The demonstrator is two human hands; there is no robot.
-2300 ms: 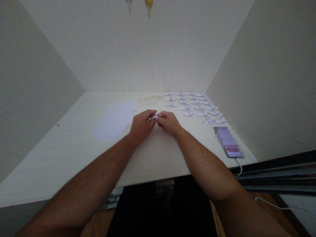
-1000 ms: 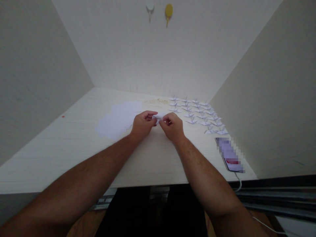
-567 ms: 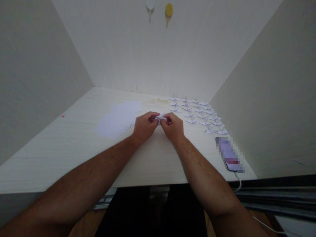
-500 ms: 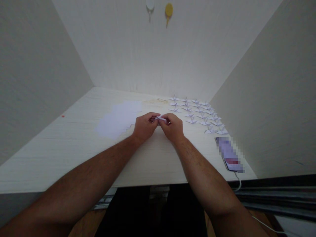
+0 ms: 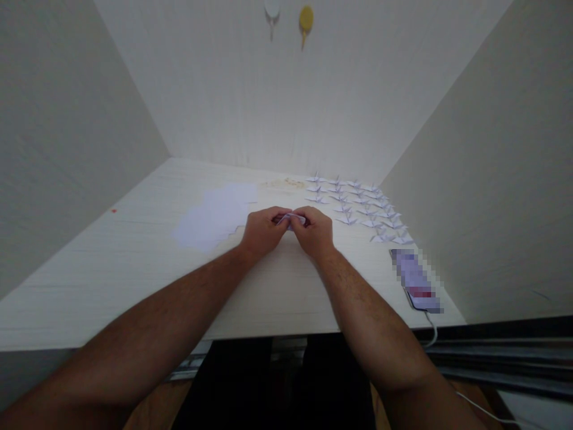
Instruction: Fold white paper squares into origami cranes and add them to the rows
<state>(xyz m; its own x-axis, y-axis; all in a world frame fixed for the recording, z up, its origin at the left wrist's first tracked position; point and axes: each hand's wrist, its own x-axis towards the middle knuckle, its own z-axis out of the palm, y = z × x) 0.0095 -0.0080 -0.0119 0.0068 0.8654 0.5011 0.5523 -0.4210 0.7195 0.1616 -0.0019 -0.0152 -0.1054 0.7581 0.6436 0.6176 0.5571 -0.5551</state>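
Between my fingertips is a small folded white paper (image 5: pixel 295 218), mostly covered by the fingers. My left hand (image 5: pixel 265 229) pinches its left side, and my right hand (image 5: pixel 315 229) pinches the right side, the two thumbs nearly meeting. Both hands are over the middle of the white table (image 5: pixel 277 286). Left of them lie spread sheets of white paper (image 5: pixel 217 215). Several folded paper cranes (image 5: pixel 344 197) stand in rows to the right, beyond my right hand.
A phone (image 5: pixel 414 280), its screen blurred out, lies at the right with a white cable (image 5: pixel 432 331) running off the table's front edge. Walls enclose the table at left, back and right. Two hooks, one white (image 5: pixel 271 11) and one yellow (image 5: pixel 306 19), are on the back wall.
The folded paper has turned slightly between my fingers and shows a different edge. Both hands have shifted a little, with the thumbs closer together. The cranes, sheets and phone stay put.
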